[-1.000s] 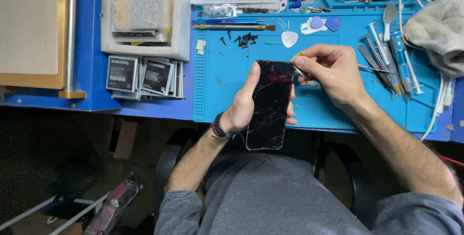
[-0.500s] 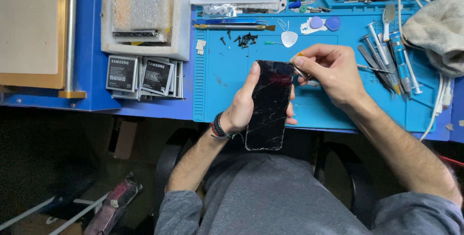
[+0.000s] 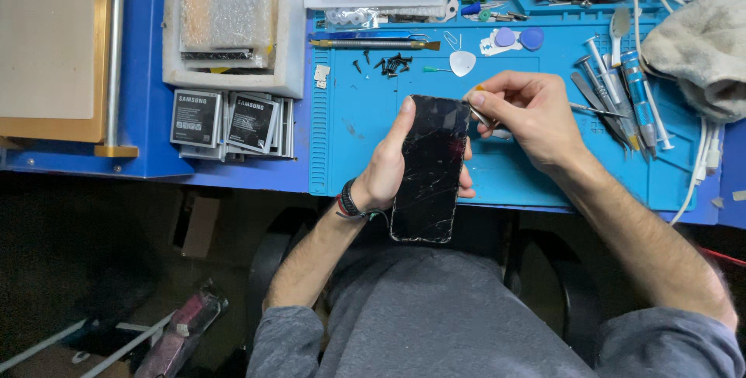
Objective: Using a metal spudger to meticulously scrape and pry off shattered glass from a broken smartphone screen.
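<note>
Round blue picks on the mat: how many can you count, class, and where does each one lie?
2. One round blue pick lies at the mat's top edge; a second sits just right of it. Others may hide among the tools.

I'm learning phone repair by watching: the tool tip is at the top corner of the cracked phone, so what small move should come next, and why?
Probably slide the thin metal tool a little along the top edge. The right hand holds its tip at the upper right corner of the cracked phone, which the left hand grips by its sides, so working along that edge looks the natural step.
</note>
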